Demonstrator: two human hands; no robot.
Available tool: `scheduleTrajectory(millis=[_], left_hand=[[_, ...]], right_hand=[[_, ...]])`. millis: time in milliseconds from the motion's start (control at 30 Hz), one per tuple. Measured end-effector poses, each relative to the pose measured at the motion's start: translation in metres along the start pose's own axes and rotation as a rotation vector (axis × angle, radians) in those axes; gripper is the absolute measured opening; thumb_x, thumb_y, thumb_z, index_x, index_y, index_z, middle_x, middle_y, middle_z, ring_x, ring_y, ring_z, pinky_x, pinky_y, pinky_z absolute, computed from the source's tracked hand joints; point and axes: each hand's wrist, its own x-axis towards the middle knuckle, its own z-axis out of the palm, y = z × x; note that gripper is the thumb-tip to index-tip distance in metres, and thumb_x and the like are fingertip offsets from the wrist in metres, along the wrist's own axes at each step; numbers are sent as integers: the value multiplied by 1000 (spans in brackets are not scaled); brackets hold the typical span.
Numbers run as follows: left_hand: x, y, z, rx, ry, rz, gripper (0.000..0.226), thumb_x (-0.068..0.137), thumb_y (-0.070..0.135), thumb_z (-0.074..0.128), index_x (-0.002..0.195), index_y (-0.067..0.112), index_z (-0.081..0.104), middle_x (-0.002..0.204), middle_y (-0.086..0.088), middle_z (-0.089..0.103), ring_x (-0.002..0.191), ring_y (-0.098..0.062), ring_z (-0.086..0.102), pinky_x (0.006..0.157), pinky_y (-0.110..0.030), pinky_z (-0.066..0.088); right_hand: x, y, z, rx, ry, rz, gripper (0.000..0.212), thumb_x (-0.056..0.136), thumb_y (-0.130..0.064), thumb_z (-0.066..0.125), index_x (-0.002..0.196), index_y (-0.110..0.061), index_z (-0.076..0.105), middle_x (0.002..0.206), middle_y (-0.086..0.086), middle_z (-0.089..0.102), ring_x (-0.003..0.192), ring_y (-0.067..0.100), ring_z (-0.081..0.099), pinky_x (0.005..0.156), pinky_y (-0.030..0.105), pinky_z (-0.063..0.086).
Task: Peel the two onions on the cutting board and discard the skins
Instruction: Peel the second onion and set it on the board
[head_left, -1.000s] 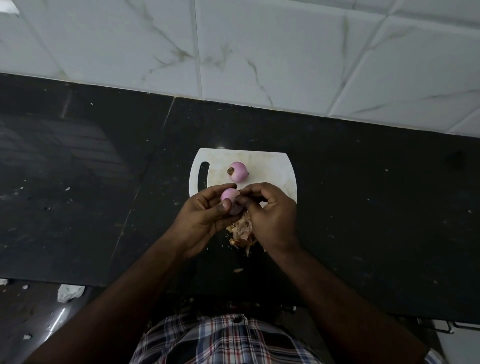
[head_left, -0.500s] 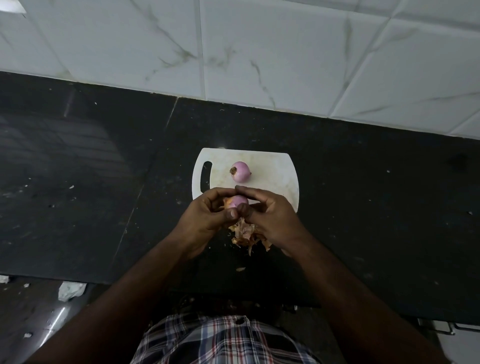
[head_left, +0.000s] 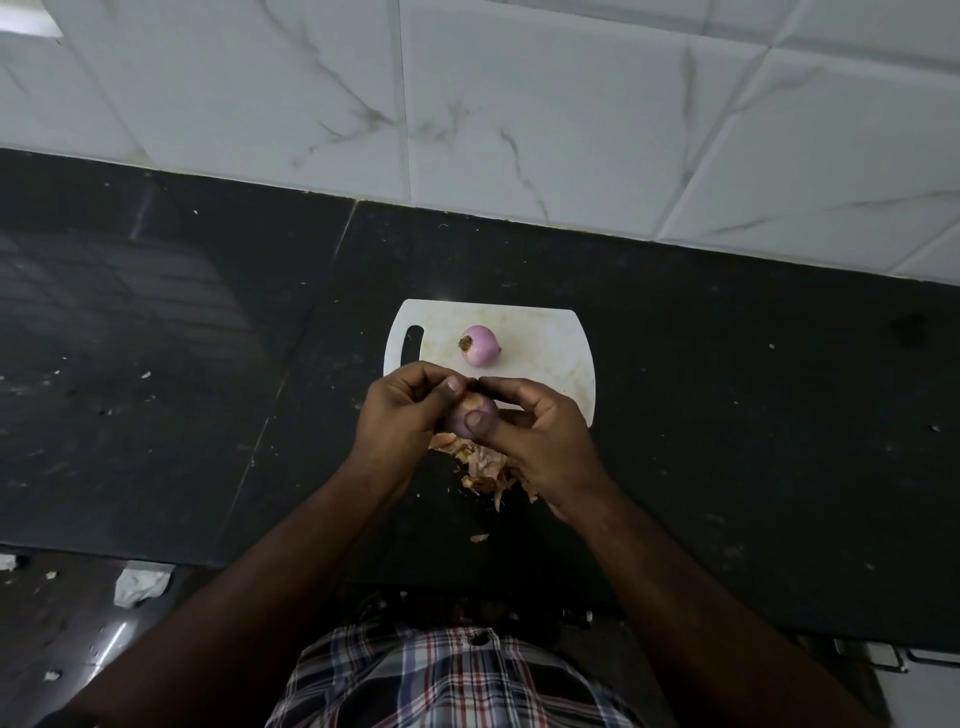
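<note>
A white cutting board (head_left: 545, 343) lies on the black counter. One peeled pink onion (head_left: 480, 345) rests on it, root end facing left. Just above the board's near edge, both hands hold a second onion (head_left: 475, 410), pink with a patch of tan skin on top. My left hand (head_left: 402, 415) grips it from the left, thumb and fingertips pinching at its top. My right hand (head_left: 540, 436) holds it from the right, thumb pressed on its front. A heap of tan onion skins (head_left: 485, 465) lies on the counter below the hands, partly hidden by my right hand.
The black stone counter (head_left: 753, 415) runs left and right, backed by a white marble-tiled wall (head_left: 519, 104). Small skin scraps (head_left: 479, 538) dot the counter near its front edge. A crumpled white scrap (head_left: 140, 584) lies on the floor at lower left.
The onion has turned in my hands, and a tan skin patch now shows on top. My right thumb has moved onto its front. The onion on the board has not moved.
</note>
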Motion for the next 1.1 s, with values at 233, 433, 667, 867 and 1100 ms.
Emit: scheduleTrajectory(millis=[233, 433, 667, 867, 1100], left_hand=[[-2, 11, -10, -114, -303, -227, 45, 87, 14, 64, 132, 13, 60, 116, -17, 72, 105, -30, 71, 85, -37, 59], [-3, 16, -1, -12, -208, -107, 51, 83, -5, 71, 131, 6, 60, 106, -12, 77, 95, -27, 75, 73, -28, 59], [-2, 19, -2, 167, -123, 15, 50, 76, 6, 83, 123, 15, 67, 110, -3, 76, 100, -23, 74, 83, -40, 60], [-5, 22, -3, 189, -125, 10, 50, 77, 5, 83, 123, 16, 68, 109, 0, 76, 96, -19, 75, 84, -43, 61], [-7, 22, -4, 186, -141, 18, 49, 77, 5, 83, 121, 16, 67, 110, -1, 75, 90, -19, 76, 72, -30, 59]], right_hand=[[-1, -12, -3, 123, 72, -11, 21, 91, -5, 67, 108, -17, 72, 101, 3, 78, 97, 21, 75, 90, 45, 59], [4, -16, -3, -253, 215, -131, 16, 86, -28, 73, 102, -24, 77, 98, -11, 76, 99, 3, 69, 92, 36, 57], [2, -17, 11, -604, 432, -357, 11, 90, -21, 69, 89, -11, 69, 92, -4, 66, 86, 8, 61, 72, 23, 50], [3, -16, 6, -591, 341, -312, 11, 94, -20, 62, 98, -10, 66, 98, -2, 63, 89, 7, 58, 76, 15, 48], [-1, -23, 0, -568, 272, -309, 9, 89, -27, 71, 94, -20, 74, 93, -8, 69, 90, 5, 64, 79, 25, 53]])
